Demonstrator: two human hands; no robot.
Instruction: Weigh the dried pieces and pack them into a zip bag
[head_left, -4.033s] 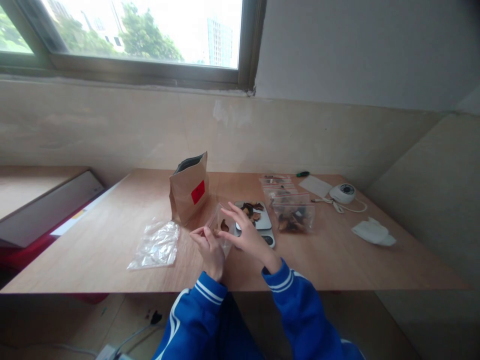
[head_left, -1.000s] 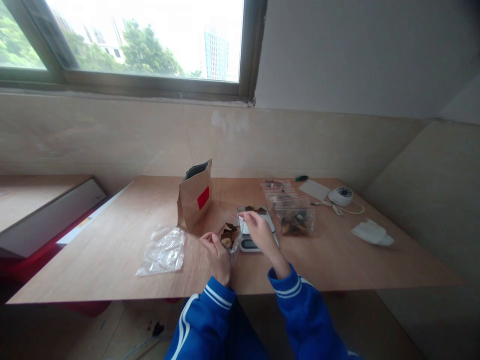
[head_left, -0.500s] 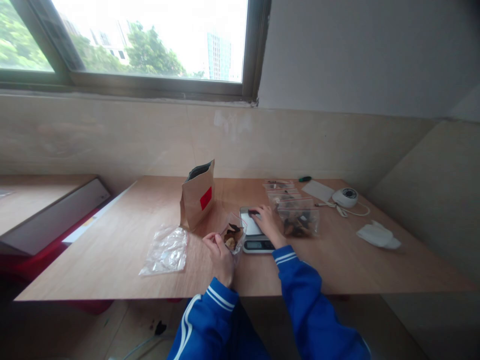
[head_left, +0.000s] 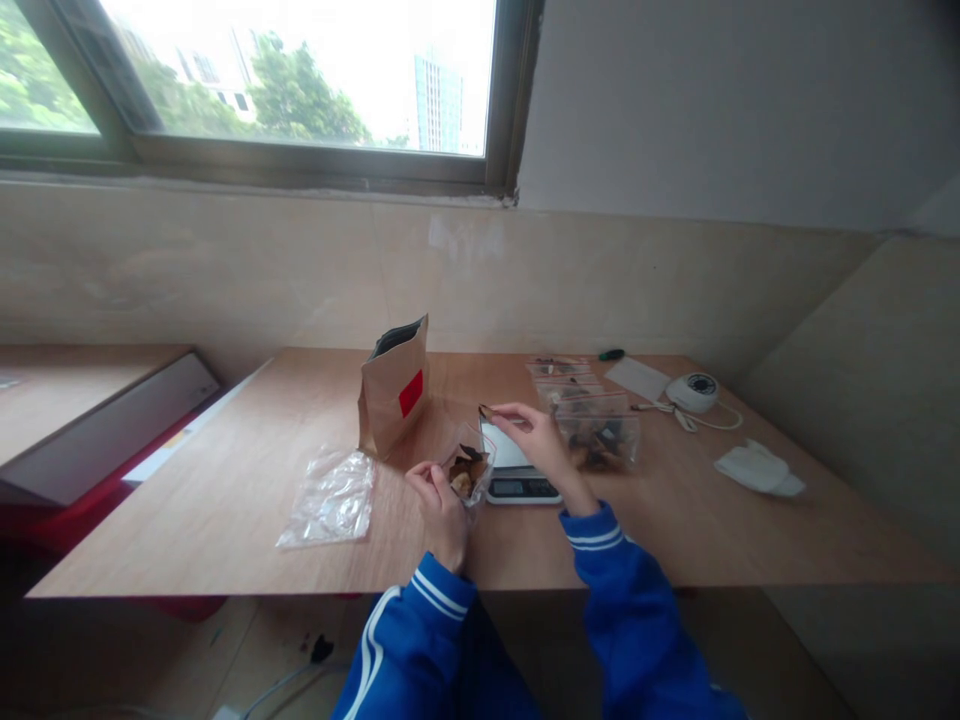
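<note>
My left hand (head_left: 441, 508) is closed on the edge of a clear zip bag (head_left: 472, 466) that stands with its mouth up and holds brown and tan dried pieces. My right hand (head_left: 536, 437) pinches a small brown dried piece (head_left: 487, 411) above the far left corner of a kitchen scale (head_left: 523, 490). The scale's pale platform lies partly under that hand, and its display faces me. What the dried pieces are, I cannot make out.
Left of the scale stands an open brown paper pouch (head_left: 395, 395) with a red label, near a flat clear bag (head_left: 330, 500). Filled zip bags (head_left: 600, 440) line the right side. Farther right are a white dome camera (head_left: 691, 392), white paper (head_left: 637, 379) and a crumpled white bag (head_left: 759, 468).
My right hand has lifted the brown piece off the scale's platform and turned, bringing it left toward the bag in my left hand. The left hand has barely moved.
</note>
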